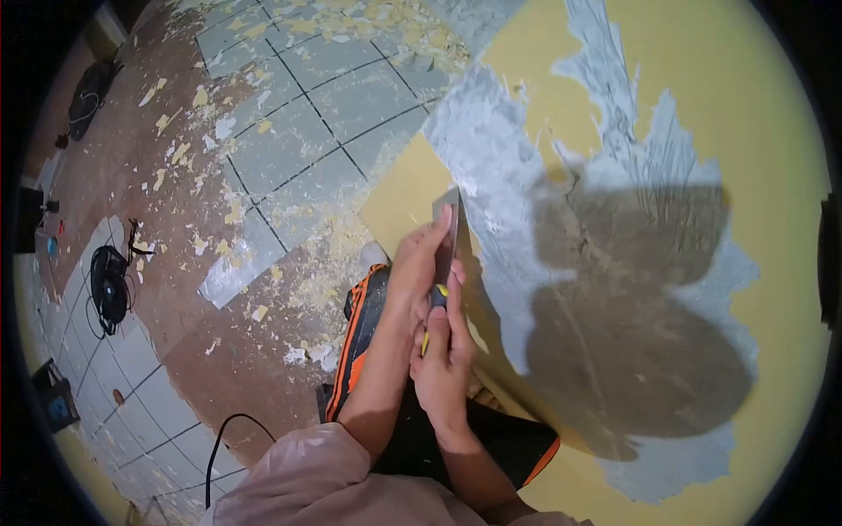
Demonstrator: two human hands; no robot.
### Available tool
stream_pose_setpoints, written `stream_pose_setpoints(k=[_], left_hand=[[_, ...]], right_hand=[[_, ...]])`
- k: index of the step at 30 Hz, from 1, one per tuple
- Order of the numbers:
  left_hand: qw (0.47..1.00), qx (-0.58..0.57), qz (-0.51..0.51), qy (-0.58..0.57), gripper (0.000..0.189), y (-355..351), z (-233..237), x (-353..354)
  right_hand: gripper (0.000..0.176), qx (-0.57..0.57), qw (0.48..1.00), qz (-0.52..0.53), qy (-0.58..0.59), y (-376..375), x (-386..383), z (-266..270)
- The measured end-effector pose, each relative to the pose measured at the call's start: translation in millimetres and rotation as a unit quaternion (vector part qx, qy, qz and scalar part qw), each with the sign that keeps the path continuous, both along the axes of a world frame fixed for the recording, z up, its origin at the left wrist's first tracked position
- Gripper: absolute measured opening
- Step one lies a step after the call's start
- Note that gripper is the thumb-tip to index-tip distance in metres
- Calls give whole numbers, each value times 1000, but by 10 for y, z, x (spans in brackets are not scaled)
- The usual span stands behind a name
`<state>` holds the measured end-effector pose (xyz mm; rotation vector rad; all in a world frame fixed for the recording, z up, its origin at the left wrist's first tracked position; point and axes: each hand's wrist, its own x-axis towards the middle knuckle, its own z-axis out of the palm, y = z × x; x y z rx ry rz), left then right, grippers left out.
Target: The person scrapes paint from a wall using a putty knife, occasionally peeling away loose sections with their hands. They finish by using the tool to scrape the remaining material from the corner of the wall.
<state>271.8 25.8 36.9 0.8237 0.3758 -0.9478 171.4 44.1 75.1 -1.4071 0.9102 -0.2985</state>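
1. Here, at mid-frame, the scraper [451, 244] shows a flat grey metal blade and a yellow-and-dark handle [440, 296].
2. The right hand [443, 364] wraps its fingers round the handle; the left hand [416, 263] grasps the blade, thumb along it.
3. On the frame's right, the yellow wall [781, 219] bears ragged grey patches [493, 145].

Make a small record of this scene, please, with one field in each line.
Tool: scraper with dark and yellow handle
Right hand: grips the handle
Left hand: touches the blade
Wall: yellow, with large grey-white patches
Floor: brown areas and grey tiles, scattered with pale flakes
Blade against wall: cannot tell
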Motion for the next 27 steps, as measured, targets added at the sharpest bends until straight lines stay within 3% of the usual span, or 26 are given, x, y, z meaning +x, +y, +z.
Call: stream_pose_setpoints(k=[1,4,6,10,12,13,16,17,18,19,20,21,24,25,27], left_hand=[[1000,-5,8,-11,38,-1,-28,12],[1000,-7,1,-26,38,52,118,-66],[1000,10,13,3,40,-35,71,-212],[997,30,70,12,42,-87,23,101],[998,37,56,12,42,-53,59,70],[998,24,49,-13,43,-58,117,-21],[999,27,30,-9,44,-76,32,34],[998,29,49,11,44,-60,-25,112],[997,30,69,24,45,-38,-46,177],[997,72,-21,8,45,55,57,148],[997,55,-15,-55,47,24,-32,23],[998,44,-3,-39,46,-23,18,-14],[999,23,10,-27,41,4,-37,101],[998,-1,55,28,36,-25,-28,164],[999,3,40,-4,35,49,-8,124]], right_hand=[[44,50,999,-4,20,-1,-16,41],[44,48,999,6,-19,-19,-122,171],[43,59,998,9,19,-99,-184,194],[41,-29,998,51,0,-224,-82,-11],[42,-156,982,110,16,-235,-71,-111],[43,-93,993,47,-58,-143,-91,-64],[43,-74,996,58,-12,-206,-26,-165],[44,-19,998,55,-2,-204,152,7],[44,-16,999,46,-4,-157,81,-10],[43,-66,996,56,9,-110,3,-30],[43,-118,990,72,22,-95,-63,-49],[42,-53,997,38,-34,-93,-68,33],[42,-21,999,32,16,-120,81,60],[42,23,999,35,11,-174,103,-31],[42,77,997,15,-9,-132,58,-49]])
